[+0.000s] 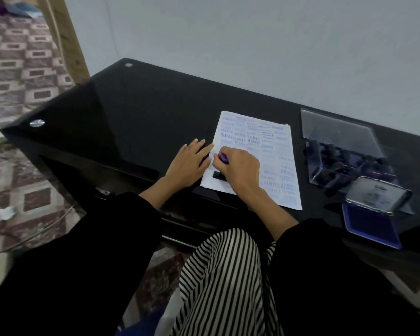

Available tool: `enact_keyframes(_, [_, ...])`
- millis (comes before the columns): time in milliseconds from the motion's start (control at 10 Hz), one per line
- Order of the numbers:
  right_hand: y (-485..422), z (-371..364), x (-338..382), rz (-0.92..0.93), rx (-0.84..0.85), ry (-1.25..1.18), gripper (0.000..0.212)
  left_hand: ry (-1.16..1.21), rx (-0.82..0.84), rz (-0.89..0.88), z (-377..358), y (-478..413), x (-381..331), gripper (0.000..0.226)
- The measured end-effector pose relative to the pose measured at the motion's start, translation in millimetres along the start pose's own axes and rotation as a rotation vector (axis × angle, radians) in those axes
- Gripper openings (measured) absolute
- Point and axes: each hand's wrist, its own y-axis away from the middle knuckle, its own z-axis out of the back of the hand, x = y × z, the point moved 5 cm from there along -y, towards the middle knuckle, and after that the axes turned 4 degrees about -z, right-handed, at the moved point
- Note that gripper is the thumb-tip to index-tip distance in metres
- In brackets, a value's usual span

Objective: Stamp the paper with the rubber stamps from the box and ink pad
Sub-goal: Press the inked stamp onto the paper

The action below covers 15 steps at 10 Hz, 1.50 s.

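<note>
Glossy black tabletop [136,112] against a pale wall [252,44]. The paper [277,151] (thick with blue prints) lies lengthwise away from the person. The left hand [189,166] lies flat on its edge; the right hand [240,170] grips a stamp [223,158] set on it.

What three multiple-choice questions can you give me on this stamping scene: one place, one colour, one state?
1. Where does the ink pad lie relative to the paper?
A. left B. right C. on top
2. What colour is the pad's inked face?
A. red B. blue C. green
3. What is the left hand doing?
A. resting flat at the paper's left edge B. curled into a fist C. raised in the air
Answers: 1 B, it sits to the sheet's right; 2 B, the face shows deep blue; 3 A, its fingers lie straight while the right hand holds the stamp.
</note>
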Motion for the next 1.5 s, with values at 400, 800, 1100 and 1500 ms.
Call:
enact_keyframes(400, [18.1,-5.3,5.9,0.111,-0.092,-0.147,0.028,-0.061,0.031,0.009,-0.9,1.9,-3.7,0.046])
enact_keyframes(800, [39.7,-8.3,11.6,0.213,-0.399,-0.035,0.024,-0.046,0.023,0.013,-0.7,2.5,-3.3,0.046])
enact_keyframes(1100, [11.6,-11.0,4.6,0.095,-0.062,-0.233,0.036,-0.042,0.017,0.007,-1.1,2.4,-2.6,0.045])
enact_keyframes(1500, [-8.6,-12.9,-1.4,0.004,0.069,-0.248,0.044,-0.031,0.000,0.003,-0.2,2.8,-3.6,0.044])
